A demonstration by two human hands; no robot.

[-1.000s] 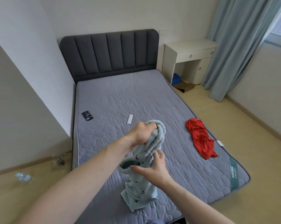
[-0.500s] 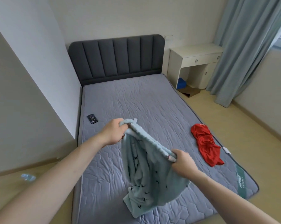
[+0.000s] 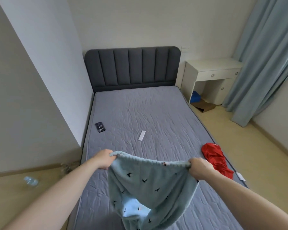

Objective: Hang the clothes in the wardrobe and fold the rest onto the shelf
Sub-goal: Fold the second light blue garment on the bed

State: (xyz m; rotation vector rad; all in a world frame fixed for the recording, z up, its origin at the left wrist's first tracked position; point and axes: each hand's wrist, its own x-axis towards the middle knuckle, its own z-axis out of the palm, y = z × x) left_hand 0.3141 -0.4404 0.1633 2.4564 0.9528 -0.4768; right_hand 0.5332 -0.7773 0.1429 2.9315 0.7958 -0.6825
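A light blue garment [image 3: 149,185] printed with small black birds hangs spread out above the near end of the bed [image 3: 140,113]. My left hand [image 3: 104,159] grips one end of its elastic top edge. At the other end, my right hand [image 3: 200,168] grips the same edge, so the band is stretched between them. The cloth drops down out of the bottom of the view. A crumpled red garment [image 3: 217,160] lies on the mattress's right edge, just beyond my right hand.
A dark phone [image 3: 100,127] and a small white remote [image 3: 141,135] lie on the grey mattress. A white desk [image 3: 212,75] and blue-grey curtain [image 3: 264,60] stand at the back right. A plastic bottle [image 3: 31,181] lies on the floor at left.
My hands have pulled apart, stretching the blue garment's top edge wide from a bunched state. The view has tilted upward, showing more wall.
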